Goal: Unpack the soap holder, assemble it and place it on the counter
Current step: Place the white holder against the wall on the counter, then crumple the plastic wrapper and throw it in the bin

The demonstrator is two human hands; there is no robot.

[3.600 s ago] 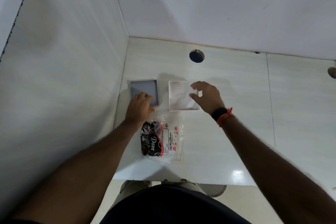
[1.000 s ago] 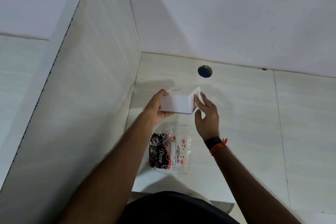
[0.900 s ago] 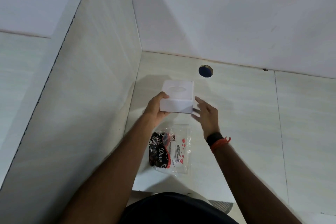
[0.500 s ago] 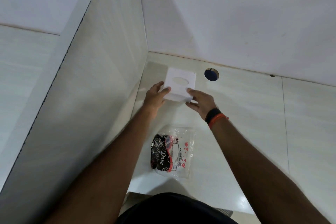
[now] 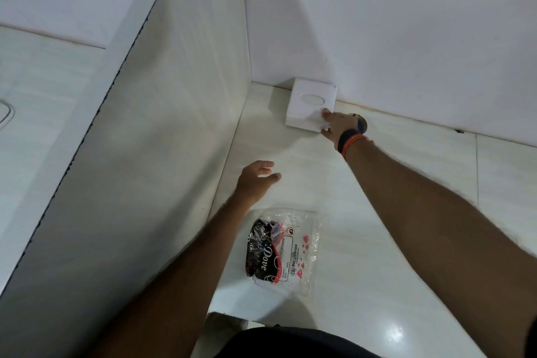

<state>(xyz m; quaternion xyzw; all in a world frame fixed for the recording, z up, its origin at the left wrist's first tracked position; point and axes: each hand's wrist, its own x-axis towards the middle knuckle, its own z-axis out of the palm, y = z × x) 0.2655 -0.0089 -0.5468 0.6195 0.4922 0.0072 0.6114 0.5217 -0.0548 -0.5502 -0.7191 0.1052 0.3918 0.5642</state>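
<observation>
The white square soap holder (image 5: 308,102), with an oval dip in its top, sits on the pale counter (image 5: 377,212) against the back wall, near the left corner. My right hand (image 5: 337,125) reaches far forward and grips its near right corner with the fingertips. My left hand (image 5: 255,180) hovers over the counter nearer to me, fingers apart and holding nothing, well short of the holder.
An empty clear plastic wrapper (image 5: 283,250) with black and red print lies on the counter close to me. A tiled side wall (image 5: 162,154) bounds the counter on the left. A dark round hole (image 5: 361,125) in the counter shows just behind my right wrist.
The holder has gone from both hands in mid-air to resting on the counter by the back wall. My left hand has let go and drawn back; my right stays on it.
</observation>
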